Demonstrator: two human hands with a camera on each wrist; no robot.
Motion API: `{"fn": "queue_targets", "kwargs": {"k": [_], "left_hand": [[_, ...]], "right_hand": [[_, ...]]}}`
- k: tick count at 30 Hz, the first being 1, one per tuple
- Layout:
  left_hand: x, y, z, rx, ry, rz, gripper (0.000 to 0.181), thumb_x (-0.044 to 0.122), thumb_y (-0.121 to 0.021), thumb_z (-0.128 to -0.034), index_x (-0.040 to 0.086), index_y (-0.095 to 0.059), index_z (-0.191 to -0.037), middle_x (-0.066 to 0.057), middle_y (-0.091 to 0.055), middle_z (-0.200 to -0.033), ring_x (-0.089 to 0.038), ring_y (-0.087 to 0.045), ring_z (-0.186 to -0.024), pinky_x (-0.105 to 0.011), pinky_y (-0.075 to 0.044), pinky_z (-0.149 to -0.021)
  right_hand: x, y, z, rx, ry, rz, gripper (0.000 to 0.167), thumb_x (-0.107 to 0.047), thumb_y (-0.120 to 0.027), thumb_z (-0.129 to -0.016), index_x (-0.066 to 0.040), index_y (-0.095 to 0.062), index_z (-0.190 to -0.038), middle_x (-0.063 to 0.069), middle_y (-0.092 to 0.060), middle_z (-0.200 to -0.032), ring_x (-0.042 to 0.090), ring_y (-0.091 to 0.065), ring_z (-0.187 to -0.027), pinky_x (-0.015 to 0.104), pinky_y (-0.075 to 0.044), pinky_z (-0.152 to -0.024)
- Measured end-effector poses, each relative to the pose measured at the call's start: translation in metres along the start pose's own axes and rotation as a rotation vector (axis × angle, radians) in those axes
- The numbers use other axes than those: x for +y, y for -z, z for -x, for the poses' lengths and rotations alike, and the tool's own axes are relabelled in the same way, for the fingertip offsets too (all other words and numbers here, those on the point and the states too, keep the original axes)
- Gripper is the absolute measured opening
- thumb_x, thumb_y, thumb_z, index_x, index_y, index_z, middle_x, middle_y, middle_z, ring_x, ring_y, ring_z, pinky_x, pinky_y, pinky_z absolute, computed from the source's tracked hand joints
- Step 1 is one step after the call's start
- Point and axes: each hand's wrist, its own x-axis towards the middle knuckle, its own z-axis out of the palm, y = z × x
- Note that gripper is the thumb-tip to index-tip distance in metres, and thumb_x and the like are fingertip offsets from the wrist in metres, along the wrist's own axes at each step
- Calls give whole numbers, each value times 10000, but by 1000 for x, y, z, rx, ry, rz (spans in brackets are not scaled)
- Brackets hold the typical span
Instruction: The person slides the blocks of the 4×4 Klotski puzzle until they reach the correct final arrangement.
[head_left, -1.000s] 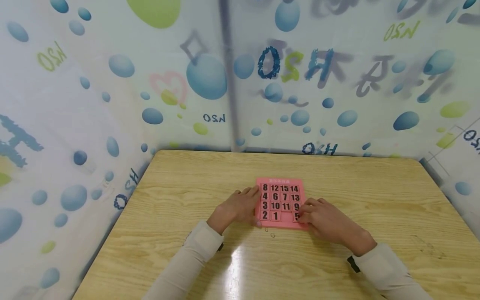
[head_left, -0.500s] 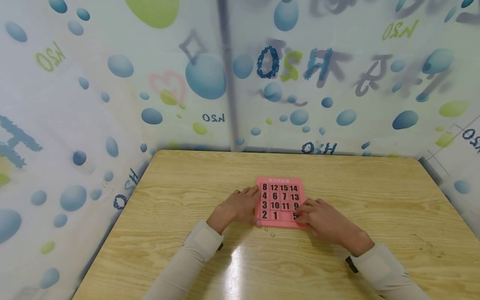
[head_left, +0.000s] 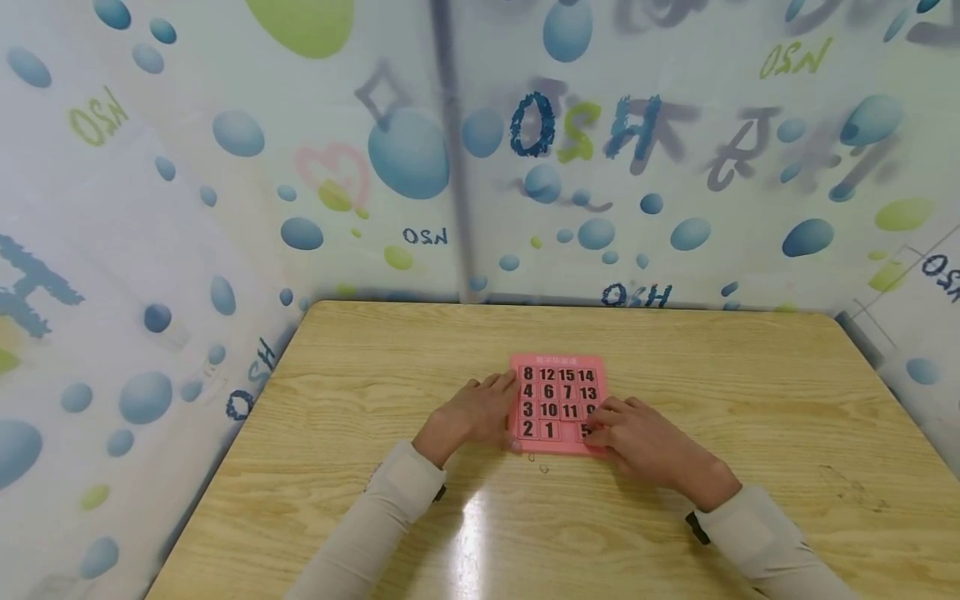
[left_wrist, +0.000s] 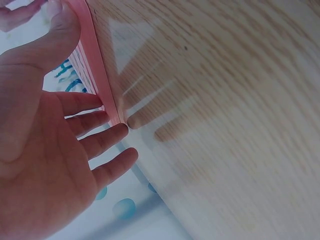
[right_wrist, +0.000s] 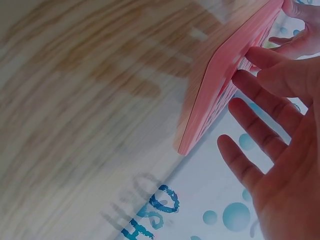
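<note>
A pink number slide puzzle (head_left: 557, 447) lies flat on the wooden table, with black numerals on square tiles. My left hand (head_left: 477, 412) rests along its left edge, straight fingers against the side and thumb at the near-left corner. On the right, my right hand (head_left: 642, 438) reaches over the frame, and its fingertips touch the 5 tile (head_left: 584, 431) in the bottom row. A gap separates that tile from the 1 tile (head_left: 550, 430). The fingers partly cover the 9 tile (head_left: 590, 410). In the right wrist view, the other fingers (right_wrist: 255, 127) extend beside the puzzle's edge.
The wooden table (head_left: 390, 350) extends around the puzzle on all sides. Two small ring-like marks (head_left: 543, 468) show just in front of it. A patterned curtain (head_left: 420, 250) with blue drops hangs behind the table's far edge and along the left.
The 5 tile has slid a little left within the bottom row, narrowing the gap beside the 1. My right hand has moved left with it. The left hand stays at the puzzle's edge.
</note>
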Motion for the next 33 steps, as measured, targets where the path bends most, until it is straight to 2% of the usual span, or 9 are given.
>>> {"fn": "queue_targets", "kwargs": {"k": [11, 19, 26, 33], "left_hand": [[-1, 0, -1, 5, -7, -41, 1088, 622, -677, -820, 93, -136, -1602, -79, -105, -1671, -281, -199, -1517, -491, -256, -1202], [-1, -1, -1, 6, -5, -31, 1089, 624, -679, -814, 95, -143, -1601, -79, -110, -1671, -281, -194, -1518, -487, -245, -1207], [0, -1, -1, 8, -8, -35, 1100, 622, -688, -807, 93, -140, -1601, -76, -111, -1671, -283, -203, -1515, -484, -247, -1207], [0, -1, -2, 13, -3, -29, 1101, 621, -693, -805, 93, -145, -1600, -78, -122, -1669, -282, -208, -1514, -478, -251, -1206]], "right_hand": [[-2, -2, -3, 54, 37, -19, 168, -161, -661, -943, -209, -763, -1068, -6, -678, -1122, 216, -579, -1057, 453, -501, -885], [-6, -2, -7, -13, -5, -56, 207, -181, -612, -973, -201, -758, -1119, 8, -667, -1180, 229, -575, -1128, 477, -489, -952], [-8, -6, -8, 17, 4, -52, 193, -192, -630, -965, -199, -763, -1105, 6, -660, -1147, 225, -582, -1095, 472, -498, -921], [-10, -6, -12, 0, -4, -57, 214, -210, -609, -979, -210, -755, -1137, 2, -661, -1184, 225, -579, -1118, 478, -498, -941]]}}
